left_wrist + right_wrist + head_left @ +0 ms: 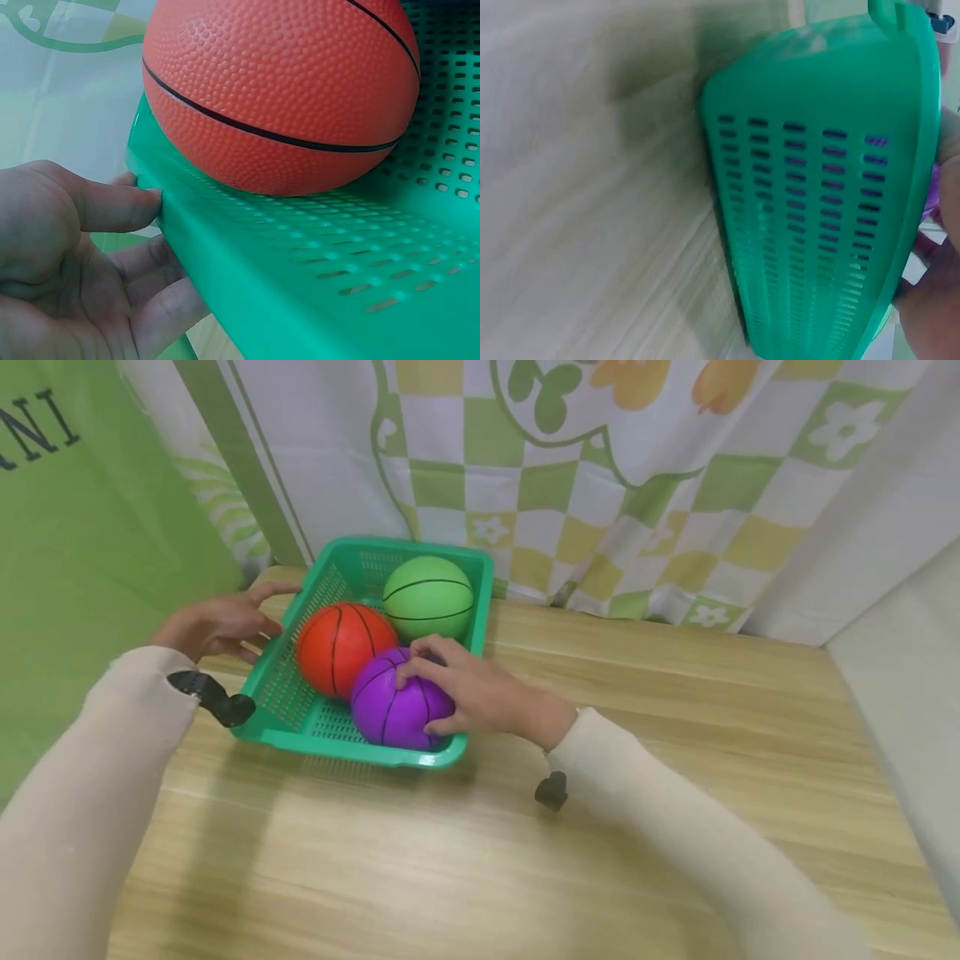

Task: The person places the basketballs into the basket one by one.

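Note:
A green plastic basket (375, 758) with slotted walls stands on the wooden table and holds three small basketballs. My right hand (480, 693) reaches over the basket's right side and grips the purple ball (386, 706), fingers bent over its top and thumb on its near side. Left of that ball lies the red ball (337, 647), and behind them sits the light green ball (427, 597). At the basket's left side, my left hand (225, 620) has its fingers spread. The left wrist view shows this thumb against the rim (217, 251) and fingers by the outer wall.
The wooden table (637, 860) extends in front and to the right. A checkered curtain (525, 485) hangs close behind the basket, and a green cloth (97, 527) hangs at the left. A pale wall (907, 635) bounds the right side.

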`<state>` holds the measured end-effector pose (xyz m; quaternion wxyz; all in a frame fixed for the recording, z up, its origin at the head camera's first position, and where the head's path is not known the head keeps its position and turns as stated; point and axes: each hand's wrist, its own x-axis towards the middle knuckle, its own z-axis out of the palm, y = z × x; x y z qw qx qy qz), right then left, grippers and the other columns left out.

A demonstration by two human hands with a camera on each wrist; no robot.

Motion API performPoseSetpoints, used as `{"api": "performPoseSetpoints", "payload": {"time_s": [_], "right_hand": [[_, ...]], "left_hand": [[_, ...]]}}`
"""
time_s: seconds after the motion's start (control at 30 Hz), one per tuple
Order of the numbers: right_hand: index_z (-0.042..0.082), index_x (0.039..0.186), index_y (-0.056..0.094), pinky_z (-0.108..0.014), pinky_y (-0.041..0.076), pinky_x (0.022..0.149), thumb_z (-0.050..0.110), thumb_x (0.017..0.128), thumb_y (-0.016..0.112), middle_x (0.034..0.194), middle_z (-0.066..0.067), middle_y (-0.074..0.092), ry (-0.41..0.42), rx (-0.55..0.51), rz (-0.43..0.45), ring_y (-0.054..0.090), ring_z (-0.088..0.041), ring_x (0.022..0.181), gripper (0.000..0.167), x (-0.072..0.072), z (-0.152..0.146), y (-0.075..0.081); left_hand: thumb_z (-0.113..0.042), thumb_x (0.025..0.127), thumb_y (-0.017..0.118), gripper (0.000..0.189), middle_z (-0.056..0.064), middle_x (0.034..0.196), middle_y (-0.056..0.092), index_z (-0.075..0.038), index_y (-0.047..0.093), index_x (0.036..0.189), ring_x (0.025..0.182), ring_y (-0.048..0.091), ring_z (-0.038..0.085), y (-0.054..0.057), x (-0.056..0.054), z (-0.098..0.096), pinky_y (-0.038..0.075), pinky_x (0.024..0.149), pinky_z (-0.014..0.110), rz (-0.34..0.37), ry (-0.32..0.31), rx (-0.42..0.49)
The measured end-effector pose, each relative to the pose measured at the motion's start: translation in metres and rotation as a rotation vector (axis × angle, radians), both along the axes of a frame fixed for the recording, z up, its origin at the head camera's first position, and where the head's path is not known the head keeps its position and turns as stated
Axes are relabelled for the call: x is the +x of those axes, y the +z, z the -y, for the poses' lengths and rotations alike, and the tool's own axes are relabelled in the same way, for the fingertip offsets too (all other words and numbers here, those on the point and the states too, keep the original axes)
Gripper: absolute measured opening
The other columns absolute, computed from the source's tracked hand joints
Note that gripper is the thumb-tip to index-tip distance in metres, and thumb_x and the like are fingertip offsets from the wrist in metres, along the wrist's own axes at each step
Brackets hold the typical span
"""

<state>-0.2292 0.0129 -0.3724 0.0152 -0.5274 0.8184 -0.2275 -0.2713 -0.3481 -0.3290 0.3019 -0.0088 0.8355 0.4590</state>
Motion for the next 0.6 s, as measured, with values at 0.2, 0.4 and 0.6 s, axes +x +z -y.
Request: {"api": "performPoseSetpoints", "payload": {"time_s": [0.2,0.4,0.6], "right_hand": [[0.022,0.125,0.058,-0.045,0.047,0.099,0.026,0.076,0.09,0.144,-0.012,0.037,-0.043,0.0,0.02,0.035,-0.029,0.134,0.059,0.004,0.0,0.0],[0.023,0.128,0.057,-0.043,0.045,0.101,0.02,0.079,0.088,0.143,-0.009,0.035,-0.043,0.039,0.157,0.032,-0.026,0.133,0.058,0.003,-0.002,0.012],[0.022,0.139,0.055,-0.043,0.045,0.099,0.025,0.089,0.079,0.139,-0.009,0.041,-0.086,0.035,0.142,0.039,-0.023,0.127,0.055,0.0,-0.01,0.022]], "left_hand": [[0.006,0.103,0.038,0.078,0.042,0.141,0.032,-0.021,-0.006,0.162,0.108,0.06,0.036,-0.003,-0.002,-0.001,0.058,0.079,0.046,-0.016,-0.009,-0.001],[0.004,0.103,0.038,0.077,0.042,0.139,0.035,-0.019,-0.005,0.162,0.105,0.063,0.035,-0.006,-0.003,0.001,0.059,0.077,0.045,-0.035,-0.025,-0.034],[0.001,0.103,0.039,0.074,0.041,0.14,0.034,-0.017,-0.003,0.162,0.109,0.06,0.041,-0.009,-0.003,0.002,0.058,0.079,0.047,-0.09,-0.04,-0.072]]}}
